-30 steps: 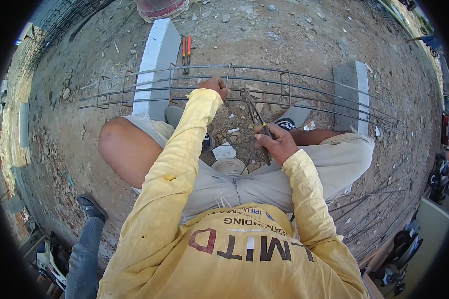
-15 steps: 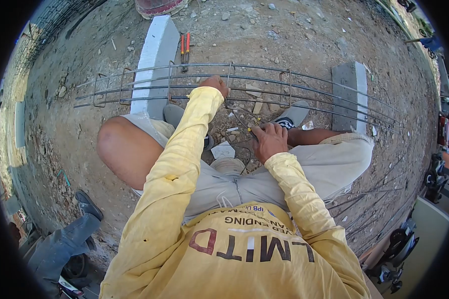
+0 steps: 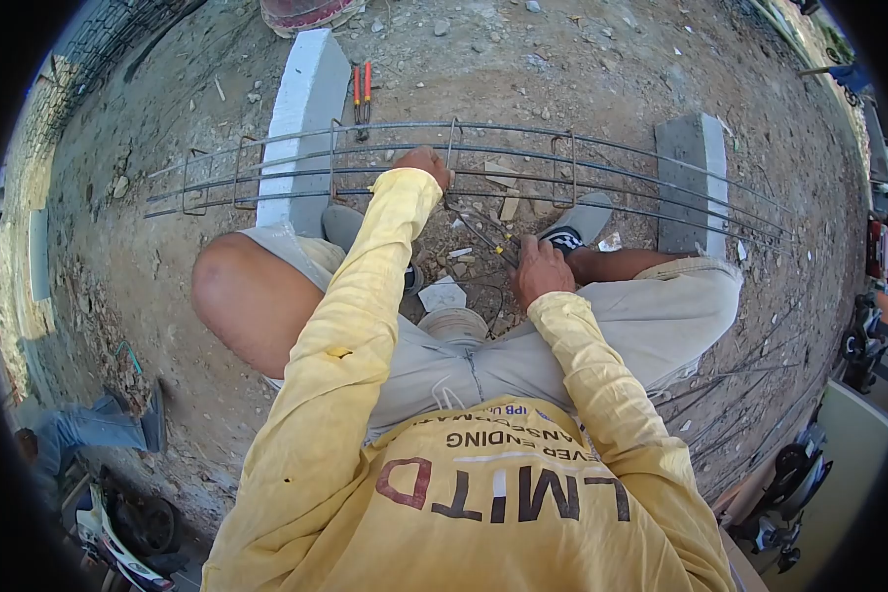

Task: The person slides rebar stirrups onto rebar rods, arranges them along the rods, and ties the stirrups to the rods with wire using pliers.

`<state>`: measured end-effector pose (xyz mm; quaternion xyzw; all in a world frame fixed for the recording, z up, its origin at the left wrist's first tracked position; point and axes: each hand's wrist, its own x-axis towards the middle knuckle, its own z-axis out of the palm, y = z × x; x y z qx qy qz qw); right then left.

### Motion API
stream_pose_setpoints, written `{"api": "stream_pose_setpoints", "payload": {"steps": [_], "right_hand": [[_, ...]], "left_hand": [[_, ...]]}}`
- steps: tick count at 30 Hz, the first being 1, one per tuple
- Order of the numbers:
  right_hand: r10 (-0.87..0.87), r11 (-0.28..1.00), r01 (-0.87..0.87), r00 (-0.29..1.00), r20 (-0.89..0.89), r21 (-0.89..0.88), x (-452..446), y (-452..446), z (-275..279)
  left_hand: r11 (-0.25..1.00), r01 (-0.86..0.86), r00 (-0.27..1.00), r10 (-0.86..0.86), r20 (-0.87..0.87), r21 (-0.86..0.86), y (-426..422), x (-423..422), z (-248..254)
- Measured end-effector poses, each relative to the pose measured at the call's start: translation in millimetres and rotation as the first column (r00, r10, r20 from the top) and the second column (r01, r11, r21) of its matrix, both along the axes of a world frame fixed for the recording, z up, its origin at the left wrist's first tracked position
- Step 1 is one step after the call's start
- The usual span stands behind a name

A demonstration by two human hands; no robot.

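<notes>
Several long steel bars and square wire stirrups form a rebar cage [image 3: 602, 148] that spans in front of me. My left hand [image 3: 424, 164] is closed around the cage at a stirrup [image 3: 453, 148] near its middle; the fingers are partly hidden. My right hand [image 3: 540, 272] is closed on the handles of dark pincers [image 3: 483, 231] with yellow marks. Their jaws point up and left to the lower bar by that stirrup, and I cannot tell whether they grip wire there.
A long pale block [image 3: 301, 109] and a shorter grey block [image 3: 689, 183] support the cage. Red-handled cutters [image 3: 362, 94] lie beyond it. Tile scraps [image 3: 443, 295] lie between my feet. Another person's leg [image 3: 109, 422] shows at left, above a motorbike [image 3: 118, 533].
My right hand has shifted slightly right and turned with the pincers. My left hand stays at the stirrup. The other person's leg at lower left has moved up and left.
</notes>
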<state>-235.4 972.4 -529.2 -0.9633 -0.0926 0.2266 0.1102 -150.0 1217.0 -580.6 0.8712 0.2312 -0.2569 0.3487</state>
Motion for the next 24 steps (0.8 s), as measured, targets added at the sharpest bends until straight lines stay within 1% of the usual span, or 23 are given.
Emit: {"api": "stream_pose_setpoints", "payload": {"steps": [2,5,7,8,9,10,11,12,13,14,15,17,19,20,22,23,24], "right_hand": [[-0.004,0.999,0.000,0.996,-0.094,-0.042,3.0,-0.2,-6.6],[-0.023,0.999,0.017,0.980,-0.198,-0.031,8.6,-0.4,-7.1],[0.013,0.999,-0.001,0.974,-0.228,0.053,6.6,-2.9,-22.9],[0.035,0.995,-0.012,0.970,-0.242,0.095,6.3,-3.9,-28.9],[-0.022,0.984,0.099,0.892,-0.452,0.148,8.8,-7.4,-33.9],[-0.058,0.961,0.218,0.763,-0.643,0.172,13.9,-4.7,-23.0],[-0.071,0.927,0.336,0.593,-0.802,0.167,16.8,-3.7,-17.2],[0.013,0.820,0.541,0.314,-0.949,0.190,17.4,-9.2,-22.8],[0.160,0.683,0.719,0.026,-0.987,0.129,18.5,-14.8,-24.9],[0.349,0.538,0.843,-0.227,-0.909,-0.003,18.9,-18.4,-26.9],[0.231,0.578,0.815,-0.118,-0.966,0.039,16.3,-19.2,-29.3],[-0.001,0.667,0.739,0.129,-0.992,0.095,13.0,-2.0,-3.6],[-0.118,0.714,0.698,0.201,-0.972,0.057,13.3,2.4,-1.8],[-0.172,0.735,0.677,0.237,-0.956,0.035,13.9,4.5,-0.8],[-0.026,0.639,0.767,0.097,-0.995,0.059,17.0,2.1,9.8],[0.053,0.583,0.810,0.035,-0.998,0.060,18.8,-1.5,13.8],[0.120,0.561,0.828,-0.067,-0.990,0.012,21.6,-6.2,9.1]], "left_hand": [[1.000,0.002,1.000,-0.002,0.003,0.008,-0.8,0.6,1.0],[1.000,0.019,1.000,-0.019,-0.003,0.012,-0.7,0.4,2.8],[0.999,0.038,0.999,-0.038,-0.013,0.002,0.0,1.4,3.4],[1.000,0.023,0.999,-0.023,0.022,0.013,-0.4,1.5,-0.7],[1.000,0.005,0.998,-0.007,0.058,0.026,0.0,1.5,-7.9],[0.999,-0.012,0.996,0.009,0.090,0.037,0.0,0.2,-11.0],[0.999,-0.017,0.995,0.013,0.095,0.037,0.7,-0.2,-14.0],[0.999,-0.022,0.995,0.018,0.100,0.038,1.1,0.0,-16.9],[0.999,-0.026,0.994,0.022,0.106,0.037,0.2,-0.3,-14.6],[0.999,-0.033,0.994,0.029,0.101,0.037,-0.5,-0.7,-12.2],[0.998,-0.040,0.995,0.036,0.097,0.038,-1.2,-1.4,-9.7],[0.998,-0.044,0.995,0.039,0.091,0.049,-2.7,-0.6,-8.8],[0.997,-0.040,0.996,0.033,0.086,0.073,-3.9,-0.5,-6.9],[0.999,-0.032,0.998,0.030,0.054,0.043,-3.0,0.4,-2.4],[1.000,-0.017,1.000,0.017,-0.015,-0.017,-0.7,0.2,6.7],[1.000,-0.025,1.000,0.025,0.010,0.016,-0.6,-0.6,1.0],[0.998,-0.032,0.999,0.030,0.039,0.047,-0.9,0.2,-8.8]]}}
